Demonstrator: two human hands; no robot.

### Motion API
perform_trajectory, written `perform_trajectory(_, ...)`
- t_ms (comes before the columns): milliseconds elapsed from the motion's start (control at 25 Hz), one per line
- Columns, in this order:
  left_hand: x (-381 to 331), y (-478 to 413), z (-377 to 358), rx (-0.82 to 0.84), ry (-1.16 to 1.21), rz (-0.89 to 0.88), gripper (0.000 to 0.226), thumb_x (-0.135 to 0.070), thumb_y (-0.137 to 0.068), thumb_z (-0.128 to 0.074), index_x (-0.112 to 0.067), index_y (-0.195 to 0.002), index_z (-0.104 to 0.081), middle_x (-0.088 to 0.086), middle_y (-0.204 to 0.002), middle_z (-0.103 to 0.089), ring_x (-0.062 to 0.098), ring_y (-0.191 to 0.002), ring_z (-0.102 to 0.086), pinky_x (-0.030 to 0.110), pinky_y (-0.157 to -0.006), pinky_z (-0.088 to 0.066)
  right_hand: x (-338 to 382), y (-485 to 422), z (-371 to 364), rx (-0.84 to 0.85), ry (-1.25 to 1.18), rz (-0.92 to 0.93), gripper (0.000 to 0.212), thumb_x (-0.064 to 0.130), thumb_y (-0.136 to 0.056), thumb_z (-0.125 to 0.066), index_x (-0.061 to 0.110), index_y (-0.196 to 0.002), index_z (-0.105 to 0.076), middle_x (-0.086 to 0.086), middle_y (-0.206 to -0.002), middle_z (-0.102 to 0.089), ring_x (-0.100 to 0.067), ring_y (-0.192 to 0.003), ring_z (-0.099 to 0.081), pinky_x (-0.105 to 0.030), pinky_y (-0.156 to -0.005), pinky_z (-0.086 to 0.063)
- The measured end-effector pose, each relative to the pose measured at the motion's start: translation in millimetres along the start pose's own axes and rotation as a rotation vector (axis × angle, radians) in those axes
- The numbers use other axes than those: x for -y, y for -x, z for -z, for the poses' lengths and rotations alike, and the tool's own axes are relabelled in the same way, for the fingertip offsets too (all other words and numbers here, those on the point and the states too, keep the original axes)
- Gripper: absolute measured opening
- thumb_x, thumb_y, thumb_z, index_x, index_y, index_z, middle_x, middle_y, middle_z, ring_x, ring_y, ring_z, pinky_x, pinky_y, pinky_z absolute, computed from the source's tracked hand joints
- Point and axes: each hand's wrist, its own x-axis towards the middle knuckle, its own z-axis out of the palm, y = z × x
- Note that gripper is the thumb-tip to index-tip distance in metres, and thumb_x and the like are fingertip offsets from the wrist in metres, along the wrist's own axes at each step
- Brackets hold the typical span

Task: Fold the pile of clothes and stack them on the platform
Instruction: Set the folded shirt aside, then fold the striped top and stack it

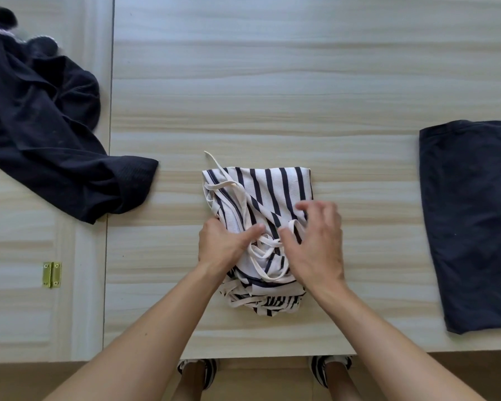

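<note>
**Striped top (261,198) mid-table (272,82), under both hands**

Roughly folded. Flat striped part reaching toward 12 o'clock from the hands; bunched layers and loose cream straps (268,244) between the hands and below them toward 6 o'clock.

Left hand (223,246) at the top's 8 o'clock edge, thumb laid over the cloth, fingers tucked out of sight beneath, gripping that edge. Right hand (315,241) at the 4 o'clock side, fingers bent over the stripes, thumb just beside a strap loop. Blurred, so whether pinching or merely pressing cannot be told. Thumbs near each other, not touching.

Crumpled dark pile (47,125) at 10 o'clock, well apart from the top, lying across the seam between table and side panel (26,314), cut off by the left edge. Folded dark garment (472,221) at 3 o'clock, also well apart, cut off by the right edge. Brass hinge (52,274) at 8 o'clock on the panel.

Hard to make out:
- Middle of the top, covered by palms and wrists.
- Number of folded layers, lost in the tangle of straps.
- Kinds of clothes in the pile.
- A fuzzy dark patch at the pile's 11 o'clock end, too blurred to name.
- Striped slippers (317,367) at 6 o'clock below the table's edge, partly behind the forearms.
</note>
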Motion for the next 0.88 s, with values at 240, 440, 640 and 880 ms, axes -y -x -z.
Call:
perform_trajectory(240,10.4,-3.2,-8.8,0.030,-0.016,0.030,0.055,-0.044,-0.060,-0.091,-0.017,-0.104,-0.071,-0.003,-0.099,-0.076,0.015,-0.088,-0.074,0.039,-0.082,-0.062,-15.1,-11.4,6.2,0.192,-0.407,-0.569,0.068,0.029,-0.076,-0.079,0.018,-0.133,-0.043,0.001,-0.124,-0.063,-0.021,-0.108,-0.065,-0.044,-0.097,-0.053)
perform_trajectory(440,-7.4,30.2,-17.5,0.096,0.065,-0.080,0.039,-0.025,-0.075,-0.086,-0.023,-0.110,-0.071,-0.008,-0.101,-0.078,0.009,-0.093,-0.075,0.042,-0.087,-0.062,-28.3,-4.4,43.4,0.367,-0.652,-0.493,0.029,0.010,-0.080,-0.080,0.016,-0.108,-0.071,-0.001,-0.096,-0.080,-0.020,-0.087,-0.077,-0.047,-0.089,-0.060)
perform_trajectory(640,-65.8,105.2,-77.3,0.125,0.088,-0.212,0.049,-0.027,-0.076,-0.083,-0.030,-0.120,-0.062,-0.015,-0.108,-0.074,-0.002,-0.099,-0.070,0.035,-0.092,-0.059,-55.7,20.0,149.6,0.316,-0.605,-0.290,0.047,0.015,-0.084,-0.078,0.033,-0.123,-0.059,0.010,-0.110,-0.075,-0.009,-0.100,-0.073,-0.035,-0.085,-0.059)
perform_trajectory(880,-151.5,183.2,-222.6,0.251,0.228,-0.315,0.061,-0.032,-0.075,-0.083,-0.035,-0.128,-0.053,-0.017,-0.119,-0.070,0.001,-0.112,-0.065,0.034,-0.099,-0.054,-151.8,20.4,308.7,0.061,-0.545,-0.240,0.051,0.012,-0.081,-0.080,0.027,-0.125,-0.060,0.004,-0.111,-0.076,-0.014,-0.100,-0.074,-0.036,-0.085,-0.057)
